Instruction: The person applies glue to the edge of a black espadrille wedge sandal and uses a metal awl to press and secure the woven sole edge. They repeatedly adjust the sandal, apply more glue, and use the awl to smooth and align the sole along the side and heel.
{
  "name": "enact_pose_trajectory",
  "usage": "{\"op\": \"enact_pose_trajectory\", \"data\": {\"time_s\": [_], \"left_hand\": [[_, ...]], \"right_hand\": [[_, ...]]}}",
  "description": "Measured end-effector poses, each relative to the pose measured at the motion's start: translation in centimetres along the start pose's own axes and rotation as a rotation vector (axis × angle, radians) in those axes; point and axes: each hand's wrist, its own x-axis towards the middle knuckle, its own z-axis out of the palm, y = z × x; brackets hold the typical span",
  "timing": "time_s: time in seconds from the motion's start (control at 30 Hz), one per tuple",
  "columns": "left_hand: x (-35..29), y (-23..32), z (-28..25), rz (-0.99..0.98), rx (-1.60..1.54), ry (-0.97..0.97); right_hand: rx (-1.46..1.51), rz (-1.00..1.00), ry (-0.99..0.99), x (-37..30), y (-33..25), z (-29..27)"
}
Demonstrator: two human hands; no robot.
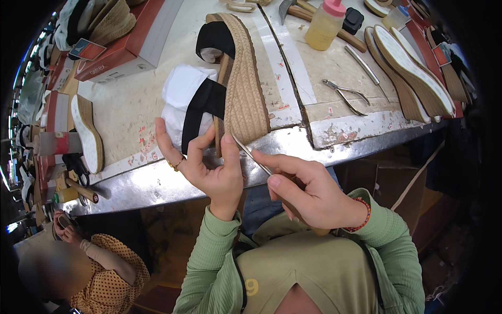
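A wedge sandal [244,89] with a braided jute side and black straps lies on its side at the table's front edge. White paper [184,83] pads its straps. My left hand [217,175] grips the heel end, thumb on the edge of the wedge and fingers around the back strap. In my right hand [314,191], pinched between thumb and forefinger, is a thin metal hand tool [253,157]. Its tip meets the heel edge beside my left thumb; the handle is mostly hidden in my palm.
Nippers [346,96], a pointed metal tool [368,68], a hammer [285,9] and a pink-capped bottle [323,26] lie or stand right. Wedge soles [413,68] sit far right. Left are a sole [88,133] and a red-white shoebox [130,49]. Another person [110,272] sits lower left.
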Motion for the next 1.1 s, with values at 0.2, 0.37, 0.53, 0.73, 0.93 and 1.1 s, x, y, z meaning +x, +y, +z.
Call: {"op": "enact_pose_trajectory", "data": {"time_s": [0.2,0.37,0.53,0.73,0.93,1.1], "left_hand": [[0.0,0.1,0.2,0.023,0.015,0.006],[-0.1,0.2,0.2,-0.001,-0.004,0.016],[-0.1,0.0,0.4,0.004,-0.041,0.029],[-0.3,-0.4,0.6,0.007,-0.071,0.035],[-0.6,-0.5,0.8,-0.01,-0.131,0.047],[-0.6,-0.4,0.7,0.043,-0.095,0.031]], "right_hand": [[0.007,0.018,0.028,-0.4,-0.2,0.6],[0.001,0.001,0.037,-0.3,-0.1,0.7],[-0.08,0.05,0.013,-0.3,-1.0,0.2],[-0.209,0.071,-0.019,0.1,-2.3,-0.1],[-0.388,0.086,-0.071,0.7,-4.8,-0.7],[-0.235,0.112,-0.019,0.9,-4.6,0.1]]}}
